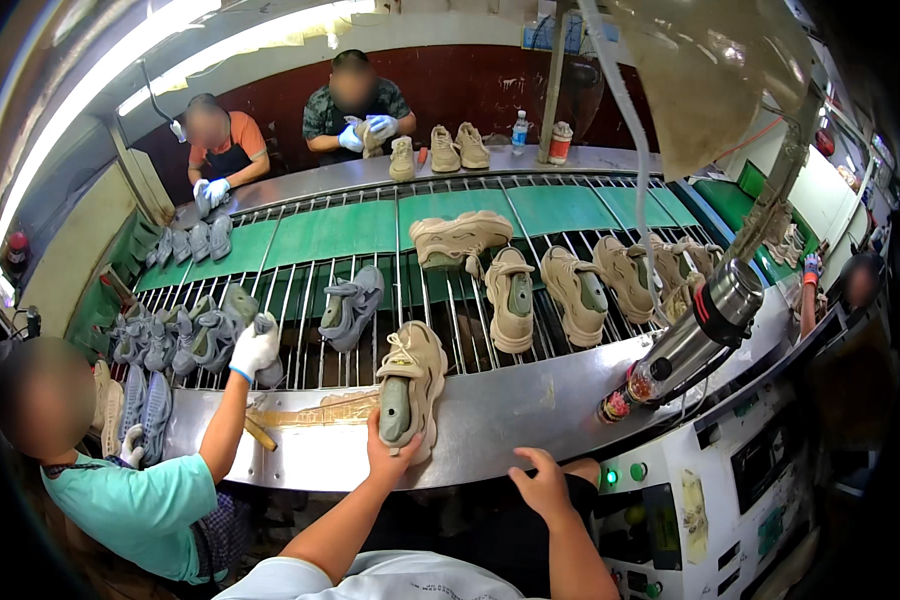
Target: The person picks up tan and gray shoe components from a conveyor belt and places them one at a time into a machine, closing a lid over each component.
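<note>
Right at the near edge of the bench (510, 415), the left hand (394, 457) is clasped around the heel end of a beige sneaker (425, 375); toe points away and reaches the rod rack (400, 275), though I can't tell if the sole actually rests on the metal; right hand (543, 484) holds nothing, fingers apart, just by the bench's front lip; a wide stretch of metal separates the sneaker from a leaning steel cylinder (705, 325), so most of the elbow room is on that side; to the left, a co-worker's gloved hand (255, 348) is at some grey shoes, well apart from the left hand; on the rack itself, a lone grey sneaker (350, 312) has gaps either side, while the beige row (570, 285) bunches up rightward; past that, a green belt (345, 235), then two gloved people handling shoes at the far bench (320, 180).
</note>
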The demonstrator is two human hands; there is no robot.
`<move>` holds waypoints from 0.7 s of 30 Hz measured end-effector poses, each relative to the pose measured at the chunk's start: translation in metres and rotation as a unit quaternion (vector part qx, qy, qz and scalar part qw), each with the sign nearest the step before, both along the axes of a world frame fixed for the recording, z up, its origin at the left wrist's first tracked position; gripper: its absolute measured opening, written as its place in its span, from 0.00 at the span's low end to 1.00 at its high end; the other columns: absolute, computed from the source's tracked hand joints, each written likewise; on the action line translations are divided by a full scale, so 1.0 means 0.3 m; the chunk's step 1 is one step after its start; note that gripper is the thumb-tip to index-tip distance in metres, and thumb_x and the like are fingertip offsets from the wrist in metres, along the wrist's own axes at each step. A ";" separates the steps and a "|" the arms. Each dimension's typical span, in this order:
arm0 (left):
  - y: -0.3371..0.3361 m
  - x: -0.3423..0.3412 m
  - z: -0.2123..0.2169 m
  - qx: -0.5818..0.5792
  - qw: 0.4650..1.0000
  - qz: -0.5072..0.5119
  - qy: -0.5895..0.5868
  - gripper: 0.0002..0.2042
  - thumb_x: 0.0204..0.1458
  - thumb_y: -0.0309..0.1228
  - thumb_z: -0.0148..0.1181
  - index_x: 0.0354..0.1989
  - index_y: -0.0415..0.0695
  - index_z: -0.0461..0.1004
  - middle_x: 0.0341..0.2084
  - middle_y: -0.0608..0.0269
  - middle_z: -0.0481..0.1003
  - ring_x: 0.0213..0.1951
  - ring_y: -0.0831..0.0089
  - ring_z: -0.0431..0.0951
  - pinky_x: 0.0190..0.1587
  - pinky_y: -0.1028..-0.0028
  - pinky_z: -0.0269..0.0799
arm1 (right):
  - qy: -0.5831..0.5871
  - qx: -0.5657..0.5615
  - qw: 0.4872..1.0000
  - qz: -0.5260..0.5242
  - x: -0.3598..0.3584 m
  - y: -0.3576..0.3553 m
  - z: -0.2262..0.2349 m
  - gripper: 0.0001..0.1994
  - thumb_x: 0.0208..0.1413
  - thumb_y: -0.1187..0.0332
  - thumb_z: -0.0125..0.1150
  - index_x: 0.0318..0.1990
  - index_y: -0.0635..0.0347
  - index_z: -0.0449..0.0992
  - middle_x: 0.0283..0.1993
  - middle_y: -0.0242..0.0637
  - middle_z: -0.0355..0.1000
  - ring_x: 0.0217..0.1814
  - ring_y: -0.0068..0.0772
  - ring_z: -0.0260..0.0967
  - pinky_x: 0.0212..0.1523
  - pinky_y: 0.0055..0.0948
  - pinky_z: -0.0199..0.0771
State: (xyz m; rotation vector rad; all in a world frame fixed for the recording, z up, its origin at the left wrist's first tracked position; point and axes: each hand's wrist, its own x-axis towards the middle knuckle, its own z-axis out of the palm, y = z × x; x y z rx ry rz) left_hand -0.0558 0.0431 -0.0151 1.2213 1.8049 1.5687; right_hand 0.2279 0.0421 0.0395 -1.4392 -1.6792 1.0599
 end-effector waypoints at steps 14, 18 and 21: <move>0.692 -0.007 -0.095 0.015 0.999 -0.024 0.014 0.41 0.34 0.34 0.71 0.59 0.38 0.57 0.52 0.48 0.64 0.54 0.52 0.66 0.58 0.61 0.61 | -0.178 0.153 0.950 -0.207 0.277 -0.070 -0.435 0.02 0.38 0.75 0.59 0.22 0.58 0.72 0.24 0.37 0.67 0.26 0.40 0.65 0.28 0.34 0.68; 0.715 0.141 0.119 0.195 0.963 0.010 0.188 0.35 0.33 0.32 0.66 0.55 0.39 0.61 0.49 0.48 0.65 0.52 0.50 0.66 0.57 0.55 0.58 | -0.214 0.078 0.958 -0.177 0.325 -0.098 -0.478 0.05 0.48 0.72 0.51 0.24 0.59 0.72 0.27 0.39 0.68 0.30 0.41 0.66 0.34 0.35 0.67; 0.928 0.205 0.229 0.070 0.979 -0.188 -0.031 0.26 0.42 0.31 0.62 0.51 0.35 0.66 0.42 0.46 0.70 0.42 0.55 0.72 0.46 0.62 0.69 | -0.130 0.046 0.980 -0.145 0.292 -0.078 -0.445 0.12 0.60 0.69 0.42 0.31 0.60 0.73 0.31 0.40 0.71 0.36 0.38 0.67 0.41 0.34 0.67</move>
